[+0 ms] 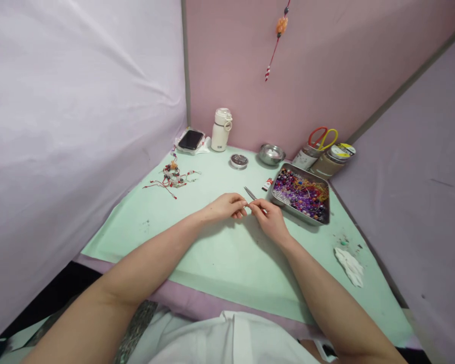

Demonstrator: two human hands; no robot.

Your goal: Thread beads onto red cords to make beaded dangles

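My left hand (228,206) and my right hand (267,216) meet fingertip to fingertip above the middle of the green mat (212,253). Both are closed in a pinch. Whatever sits between the fingers is too small to make out; a speck of red shows there. The pointed metal tips of what looks like tweezers (249,192) show just beyond my right fingers, and I cannot tell whether they touch the hand. Right of that hand stands a metal tray (307,219) full of purple, red and clear beads (299,194) with orange thread.
Beaded cords (172,176) lie at the left. Along the back stand a phone (191,140), a white bottle (220,130), a small round dish (238,161), a metal bowl (272,155), scissors (318,139) in a jar and a yellow-lidded jar (335,156). A white cloth (349,267) lies right.
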